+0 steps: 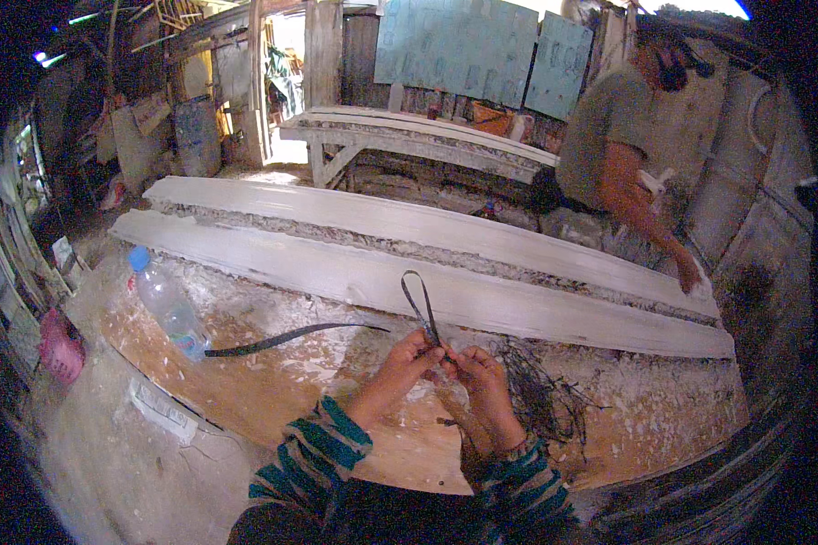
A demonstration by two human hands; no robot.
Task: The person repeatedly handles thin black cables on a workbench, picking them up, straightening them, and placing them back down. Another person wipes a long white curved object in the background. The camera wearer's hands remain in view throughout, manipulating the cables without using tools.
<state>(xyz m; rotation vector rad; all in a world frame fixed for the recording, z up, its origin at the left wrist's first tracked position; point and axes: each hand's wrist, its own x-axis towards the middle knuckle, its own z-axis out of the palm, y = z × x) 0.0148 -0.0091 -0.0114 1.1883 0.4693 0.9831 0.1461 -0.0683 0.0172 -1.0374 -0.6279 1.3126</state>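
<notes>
A dark strip [424,309] is being pinched by both hands — left hand [407,357], right hand [478,368] — its long tail lying loose on the table [273,381]; work seems barely begun.

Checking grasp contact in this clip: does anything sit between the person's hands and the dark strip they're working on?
Nothing visible does. The left hand and right hand both pinch the dark strip directly, its loop rising above the fingers. The heap of loose dark strands lies off to the right.
</notes>
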